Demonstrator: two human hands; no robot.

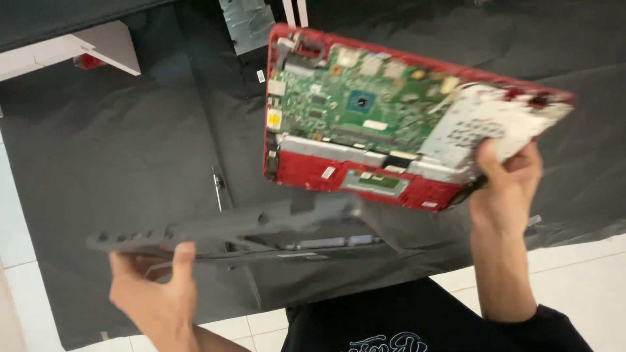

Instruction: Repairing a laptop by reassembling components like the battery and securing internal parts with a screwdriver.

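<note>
My right hand (505,186) grips the right edge of an opened red laptop chassis (365,176), held up and tilted. Its green circuit board (355,104) and a silver metal bracket (479,124) face me. My left hand (156,287) holds a dark grey laptop bottom cover (228,229) nearly edge-on, lower and to the left of the chassis. The two parts are apart, with the cover's right end passing under the chassis.
A black cloth (130,143) covers the floor beneath both parts. A thin metal tool (216,186) lies on it. White tiles (587,280) show at the near edge. A white shelf piece (98,42) sits at the far left, a silvery sheet (248,23) at the top.
</note>
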